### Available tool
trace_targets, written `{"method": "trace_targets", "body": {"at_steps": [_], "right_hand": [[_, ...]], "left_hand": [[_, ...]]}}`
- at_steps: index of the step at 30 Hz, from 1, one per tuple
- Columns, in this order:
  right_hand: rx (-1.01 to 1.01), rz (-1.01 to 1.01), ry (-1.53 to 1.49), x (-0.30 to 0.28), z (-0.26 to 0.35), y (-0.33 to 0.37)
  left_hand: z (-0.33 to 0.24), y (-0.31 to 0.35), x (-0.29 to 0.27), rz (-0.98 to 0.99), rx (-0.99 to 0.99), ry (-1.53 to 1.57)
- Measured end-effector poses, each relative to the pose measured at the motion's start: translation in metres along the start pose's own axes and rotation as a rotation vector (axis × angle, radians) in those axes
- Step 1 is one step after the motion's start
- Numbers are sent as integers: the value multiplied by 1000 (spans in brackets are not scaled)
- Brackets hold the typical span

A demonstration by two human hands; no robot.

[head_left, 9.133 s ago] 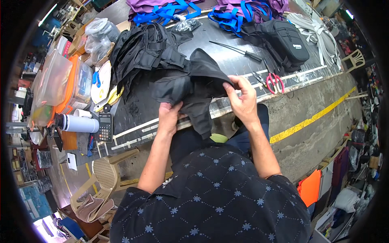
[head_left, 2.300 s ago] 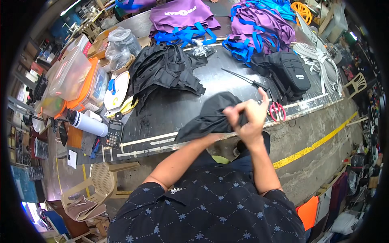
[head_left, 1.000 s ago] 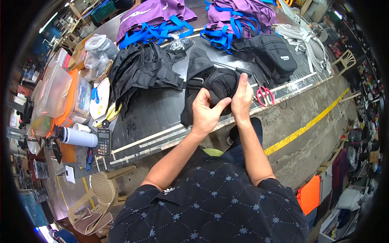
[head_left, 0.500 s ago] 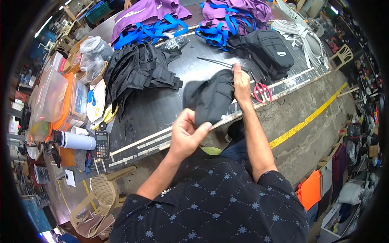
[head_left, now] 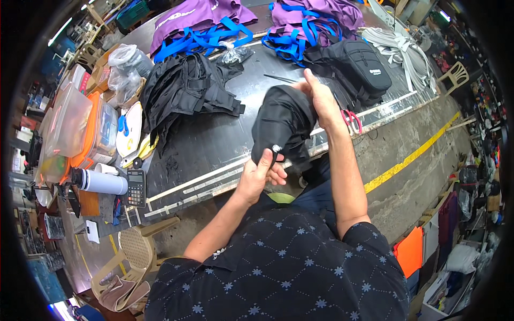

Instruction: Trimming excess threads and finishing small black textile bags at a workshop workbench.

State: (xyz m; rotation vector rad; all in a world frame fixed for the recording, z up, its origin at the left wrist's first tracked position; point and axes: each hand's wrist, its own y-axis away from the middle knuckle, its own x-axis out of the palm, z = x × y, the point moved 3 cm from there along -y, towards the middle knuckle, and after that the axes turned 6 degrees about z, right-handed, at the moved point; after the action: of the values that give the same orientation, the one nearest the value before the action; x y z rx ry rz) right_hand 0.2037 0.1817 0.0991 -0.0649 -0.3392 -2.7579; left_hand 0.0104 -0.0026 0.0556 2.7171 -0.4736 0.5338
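Note:
A soft black fabric bag point(head_left: 282, 120), with a small white mark near its lower edge, is held up over the table's near edge. My left hand point(head_left: 258, 179) pinches its lower end, thumb on the near face beside the mark. At the upper right side, my right hand point(head_left: 323, 101) holds the bag with the thumb raised; the other fingers are partly hidden behind the fabric. Red-handled scissors point(head_left: 352, 122) lie on the table just right of my right wrist. A thin black cord-like strip point(head_left: 280, 78) shows beyond the bag.
Black straps and fabric pieces point(head_left: 187, 88) are heaped on the dark table point(head_left: 214, 142). A finished black bag point(head_left: 364, 69), purple bags with blue straps point(head_left: 316, 27) and white webbing point(head_left: 401, 53) sit farther back. At left are a calculator point(head_left: 136, 187), a bottle point(head_left: 104, 182) and plastic boxes point(head_left: 69, 120).
The bag has been turned and bunched up, its white mark now near my left thumb. My right hand has shifted from pinching the edge to lying along the bag's side.

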Motion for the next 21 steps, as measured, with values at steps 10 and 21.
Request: {"method": "trace_targets", "body": {"at_steps": [10,21], "right_hand": [[-372,-581,362,41,-39,38],[-563,-290,54,11,-49,-1]], "left_hand": [[-1,-9,25,8,108,166],[-27,42,16,452,-356,-456]]}}
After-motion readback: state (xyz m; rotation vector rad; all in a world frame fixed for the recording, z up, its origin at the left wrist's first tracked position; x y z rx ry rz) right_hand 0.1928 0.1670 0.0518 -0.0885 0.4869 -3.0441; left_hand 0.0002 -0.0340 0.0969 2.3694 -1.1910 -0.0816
